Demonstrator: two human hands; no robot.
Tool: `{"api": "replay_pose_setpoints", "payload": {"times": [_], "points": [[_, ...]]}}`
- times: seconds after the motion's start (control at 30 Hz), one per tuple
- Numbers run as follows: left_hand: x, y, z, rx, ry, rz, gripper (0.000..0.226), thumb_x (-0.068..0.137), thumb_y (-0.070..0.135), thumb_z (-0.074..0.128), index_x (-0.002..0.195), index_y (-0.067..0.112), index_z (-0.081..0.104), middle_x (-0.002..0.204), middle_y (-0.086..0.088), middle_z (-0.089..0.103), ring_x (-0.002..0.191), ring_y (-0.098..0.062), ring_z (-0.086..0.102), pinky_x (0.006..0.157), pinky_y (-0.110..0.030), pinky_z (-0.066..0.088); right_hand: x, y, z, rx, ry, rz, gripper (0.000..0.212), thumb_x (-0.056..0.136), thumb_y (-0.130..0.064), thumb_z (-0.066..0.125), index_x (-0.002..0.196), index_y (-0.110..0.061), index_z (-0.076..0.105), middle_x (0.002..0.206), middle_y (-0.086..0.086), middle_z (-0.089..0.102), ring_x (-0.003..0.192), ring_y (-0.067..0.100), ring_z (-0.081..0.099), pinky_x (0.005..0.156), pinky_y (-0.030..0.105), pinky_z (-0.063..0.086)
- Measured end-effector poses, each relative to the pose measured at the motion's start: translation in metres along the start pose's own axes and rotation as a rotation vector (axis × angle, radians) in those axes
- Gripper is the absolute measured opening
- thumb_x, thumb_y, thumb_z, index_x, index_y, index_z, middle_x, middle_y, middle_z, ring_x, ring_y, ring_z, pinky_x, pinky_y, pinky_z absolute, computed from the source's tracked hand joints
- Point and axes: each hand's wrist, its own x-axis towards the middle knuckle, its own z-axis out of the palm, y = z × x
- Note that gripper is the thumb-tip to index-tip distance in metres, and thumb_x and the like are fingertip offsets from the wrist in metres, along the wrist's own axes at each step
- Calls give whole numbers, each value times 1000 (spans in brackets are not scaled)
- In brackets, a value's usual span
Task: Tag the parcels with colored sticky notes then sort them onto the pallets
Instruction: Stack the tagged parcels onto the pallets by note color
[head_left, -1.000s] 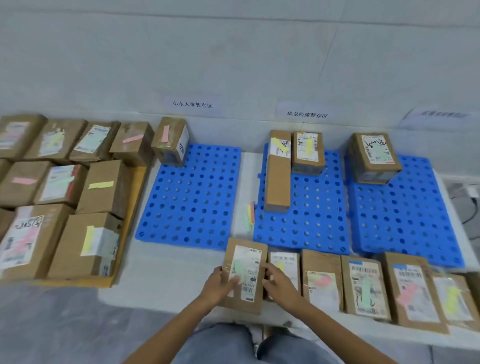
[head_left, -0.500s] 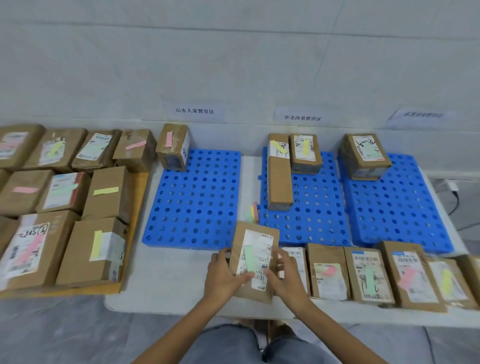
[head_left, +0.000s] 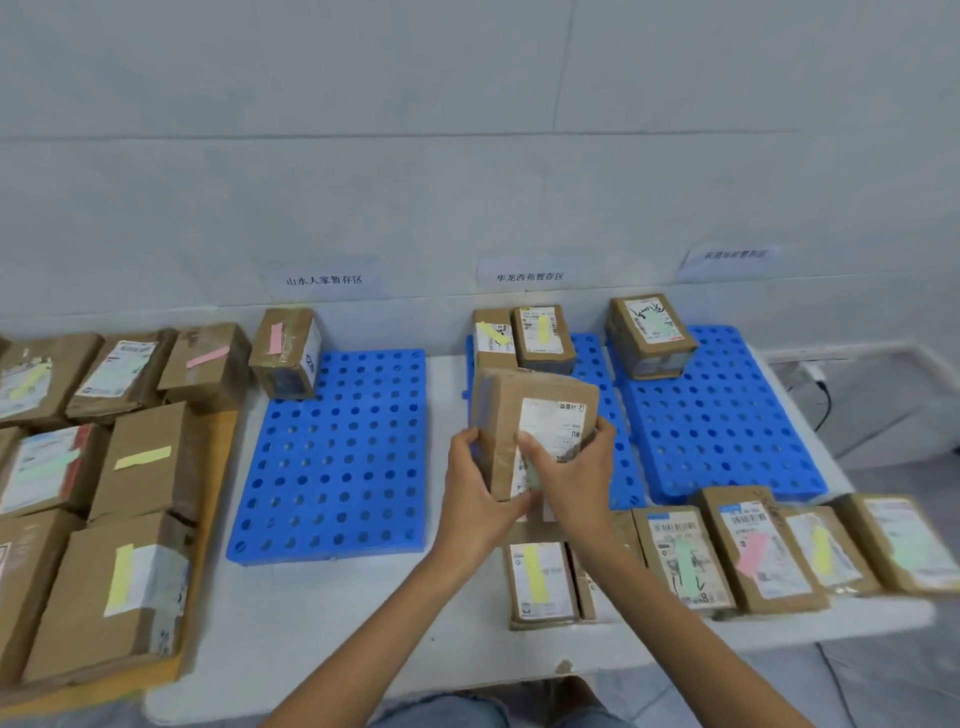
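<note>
Brown cardboard fills my grasp: my left hand (head_left: 475, 488) and right hand (head_left: 571, 467) both clasp a small taped cardboard parcel with a white shipping label (head_left: 524, 415), lifted off the white table (head_left: 322, 623) and held above the near left corner of the middle blue perforated plastic pallet (head_left: 618, 467). A pale green sticky strip (head_left: 532, 475) seems to sit under my right thumb, so I judge this one is tagged and on its way to be sorted. Two yellow-tagged boxes (head_left: 543, 332) stand at the far end of that pallet, one pink-tagged box (head_left: 285, 353) on the blue pallet to its left (head_left: 337, 457), one box (head_left: 649, 332) on the blue pallet to its right (head_left: 727, 415). Nearer me than the middle pallet lies a row of tagged parcels (head_left: 680, 556), and far to its left a larger tagged batch on a wooden board (head_left: 140, 467). Tagging looks largely done; most of the sorting remains.
</note>
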Motion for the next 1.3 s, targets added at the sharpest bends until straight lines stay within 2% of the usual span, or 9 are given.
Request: {"api": "replay_pose_setpoints", "payload": {"times": [0.13,0.3,0.43,0.53,0.63,0.73,0.93,1.03,1.3], "points": [[14,14,41,-12,20,34,92,55,41,86,125,36,27,122,5,46,112,-15,52,91,-35,52,35,-8,-32,38,53,-14,87,58,-53,81,124,-20,36,119,-1,51,113,16,52,91,37,50],[37,40,105,35,-79,58,87,60,39,85,123,34,26,123,4,44,112,-12,49,93,-32,49,81,11,-88,40,132,42,83,49,-74,70,109,-31,33,108,1,56,100,17,59,79,40,55],[57,54,166,14,-169,-25,78,68,26,83,121,27,27,125,2,44,112,-13,53,87,-27,51,130,35,-140,27,135,76,57,71,-58,71,105,-26,39,100,2,61,89,17,63,72,37,54],[79,66,212,-64,-146,-154,66,78,20,78,119,22,27,117,8,46,111,-13,54,83,-23,49,175,54,-177,-20,-20,52,34,88,-34,65,113,-20,47,102,-1,59,86,14,59,69,24,48],[110,71,256,-161,-162,-290,53,83,27,73,120,19,37,113,7,54,109,-13,56,92,-29,48,224,87,-204,-15,-200,127,32,94,-17,56,126,-14,52,114,-1,59,100,15,57,84,31,49],[141,66,292,-202,-192,-402,28,93,34,60,113,22,46,110,6,56,103,-12,56,87,-27,45,262,125,-219,-4,-349,229,37,97,-16,52,133,-15,50,129,3,57,118,21,54,98,42,48],[176,25,339,-98,-137,-549,34,100,19,46,133,11,44,133,-8,54,119,-25,54,103,-39,43,303,176,-221,-111,-548,261,56,95,-4,49,146,-20,32,138,2,48,113,16,52,91,35,51],[177,23,347,-60,-127,-527,36,104,19,35,139,13,39,132,0,51,124,-23,50,105,-33,41,314,191,-218,-180,-565,229,64,96,-1,44,151,-22,19,146,2,40,118,14,48,94,31,49],[195,23,339,96,-221,-427,44,104,26,33,146,12,30,148,-7,40,134,-23,40,106,-29,34,326,192,-206,-209,-496,180,65,94,4,47,151,-13,19,152,9,31,138,23,33,109,33,37]]}}
